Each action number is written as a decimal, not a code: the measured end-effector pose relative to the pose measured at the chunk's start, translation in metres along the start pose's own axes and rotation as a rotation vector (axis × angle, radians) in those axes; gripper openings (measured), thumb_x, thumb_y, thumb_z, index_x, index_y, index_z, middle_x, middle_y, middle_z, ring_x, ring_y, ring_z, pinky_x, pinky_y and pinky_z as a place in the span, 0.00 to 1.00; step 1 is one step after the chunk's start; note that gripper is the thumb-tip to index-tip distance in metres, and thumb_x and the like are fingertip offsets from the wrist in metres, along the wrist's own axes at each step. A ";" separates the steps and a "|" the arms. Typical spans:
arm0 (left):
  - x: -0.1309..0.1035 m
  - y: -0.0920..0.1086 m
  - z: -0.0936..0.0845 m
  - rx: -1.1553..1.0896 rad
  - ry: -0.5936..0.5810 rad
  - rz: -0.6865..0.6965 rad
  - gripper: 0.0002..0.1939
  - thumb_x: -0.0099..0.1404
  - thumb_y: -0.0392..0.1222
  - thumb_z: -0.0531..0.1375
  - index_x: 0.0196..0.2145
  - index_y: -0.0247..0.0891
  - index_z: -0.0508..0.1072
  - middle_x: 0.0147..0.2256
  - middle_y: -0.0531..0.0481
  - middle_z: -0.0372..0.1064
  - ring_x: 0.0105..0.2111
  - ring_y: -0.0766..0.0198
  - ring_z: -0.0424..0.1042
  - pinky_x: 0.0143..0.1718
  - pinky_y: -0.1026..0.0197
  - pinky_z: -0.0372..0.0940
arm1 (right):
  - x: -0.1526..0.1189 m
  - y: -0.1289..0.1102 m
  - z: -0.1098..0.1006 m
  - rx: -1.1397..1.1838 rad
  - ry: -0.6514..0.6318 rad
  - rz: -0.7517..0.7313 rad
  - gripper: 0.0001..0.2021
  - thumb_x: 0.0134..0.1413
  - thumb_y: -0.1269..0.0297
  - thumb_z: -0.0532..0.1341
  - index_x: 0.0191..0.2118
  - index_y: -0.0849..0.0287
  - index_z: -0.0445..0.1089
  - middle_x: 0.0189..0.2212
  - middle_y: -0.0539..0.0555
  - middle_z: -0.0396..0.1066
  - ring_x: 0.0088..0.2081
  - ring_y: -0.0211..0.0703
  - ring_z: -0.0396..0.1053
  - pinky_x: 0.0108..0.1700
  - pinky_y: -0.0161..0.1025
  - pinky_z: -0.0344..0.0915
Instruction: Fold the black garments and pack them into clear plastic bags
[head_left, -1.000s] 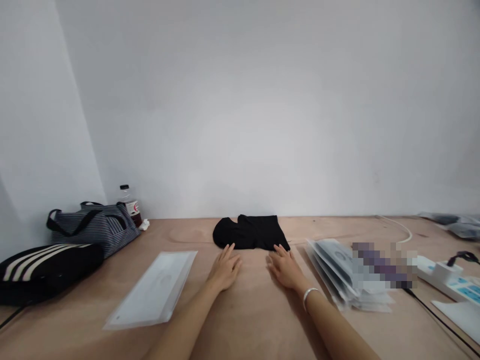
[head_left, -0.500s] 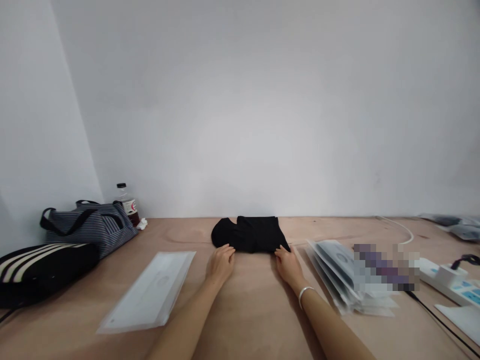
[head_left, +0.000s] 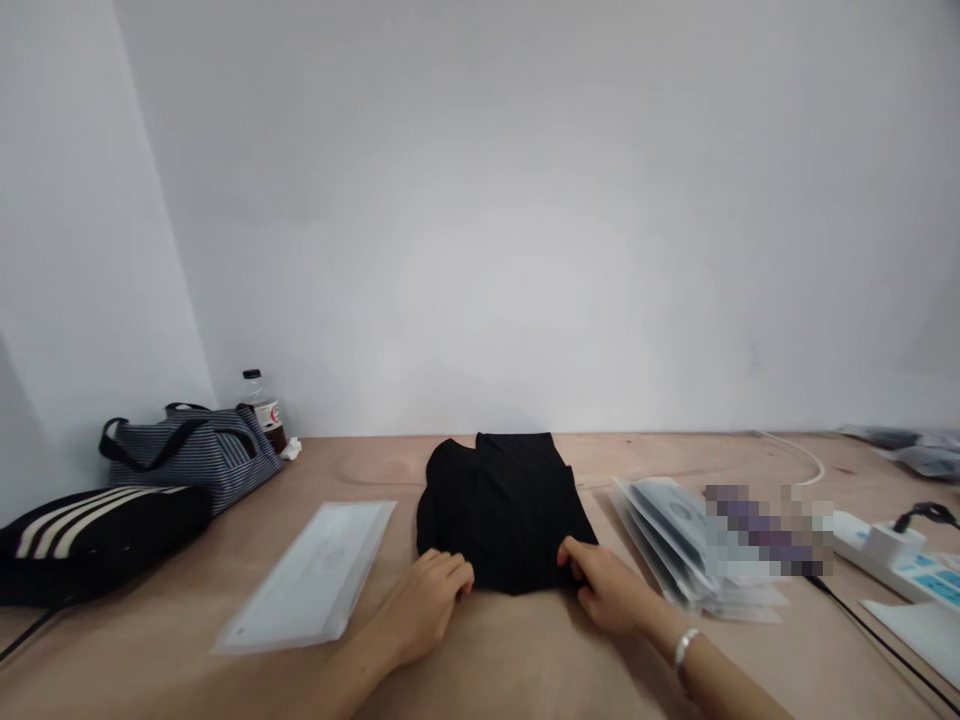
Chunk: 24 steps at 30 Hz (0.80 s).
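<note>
A black cloth garment (head_left: 510, 510) lies spread on the table in front of me, with notches at its far left and far right sides. My left hand (head_left: 429, 602) is closed at its near left corner, fingers curled over the edge. At the near right corner, my right hand (head_left: 609, 588) pinches the fabric between thumb and fingers; a silver bangle (head_left: 684, 648) circles that wrist. Left of the garment is a frosted plastic bag (head_left: 315, 570). On its right side rests a fanned stack of similar bags (head_left: 667, 530).
A striped tote (head_left: 187, 455), a black bag with white stripes (head_left: 97, 545), a bottle (head_left: 264, 410) and crumpled tissue (head_left: 292, 448) stand at left. To the right are a pixelated object (head_left: 765, 530), a power strip (head_left: 915, 565) and cables. A wall (head_left: 510, 220) borders the wooden table (head_left: 517, 665).
Both hands have moved toward me, drawing the garment's near edge closer. The black cloth now covers more of the table from front to back.
</note>
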<state>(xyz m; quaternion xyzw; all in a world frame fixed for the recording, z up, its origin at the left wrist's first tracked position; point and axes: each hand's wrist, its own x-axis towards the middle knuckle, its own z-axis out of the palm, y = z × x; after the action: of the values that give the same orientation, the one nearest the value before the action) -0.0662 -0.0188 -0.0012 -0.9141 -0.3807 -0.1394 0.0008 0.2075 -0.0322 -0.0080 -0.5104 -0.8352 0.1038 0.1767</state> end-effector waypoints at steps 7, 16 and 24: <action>-0.045 0.032 -0.032 -0.299 -0.316 -0.016 0.13 0.47 0.27 0.51 0.26 0.44 0.66 0.27 0.59 0.65 0.27 0.67 0.65 0.28 0.67 0.57 | -0.065 -0.028 -0.017 0.243 -0.272 0.066 0.17 0.35 0.75 0.54 0.36 0.54 0.64 0.27 0.46 0.64 0.28 0.36 0.60 0.27 0.30 0.54; 0.004 0.027 -0.006 -0.265 -0.076 -0.132 0.18 0.62 0.48 0.51 0.50 0.47 0.63 0.52 0.47 0.58 0.53 0.53 0.54 0.52 0.46 0.47 | -0.009 -0.031 -0.006 0.109 -0.039 0.047 0.18 0.55 0.57 0.49 0.46 0.62 0.65 0.46 0.61 0.63 0.48 0.46 0.60 0.50 0.41 0.54; -0.013 0.027 0.020 -0.159 -0.194 -0.217 0.32 0.59 0.62 0.46 0.58 0.53 0.43 0.61 0.44 0.34 0.58 0.43 0.33 0.50 0.32 0.33 | 0.000 -0.010 0.030 -0.097 -0.128 0.048 0.36 0.49 0.39 0.46 0.60 0.53 0.41 0.60 0.61 0.36 0.60 0.52 0.32 0.56 0.56 0.34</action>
<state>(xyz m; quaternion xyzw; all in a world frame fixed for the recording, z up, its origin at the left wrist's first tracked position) -0.0517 -0.0449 -0.0208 -0.8739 -0.4634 -0.0793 -0.1238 0.1873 -0.0364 -0.0318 -0.5306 -0.8363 0.0997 0.0955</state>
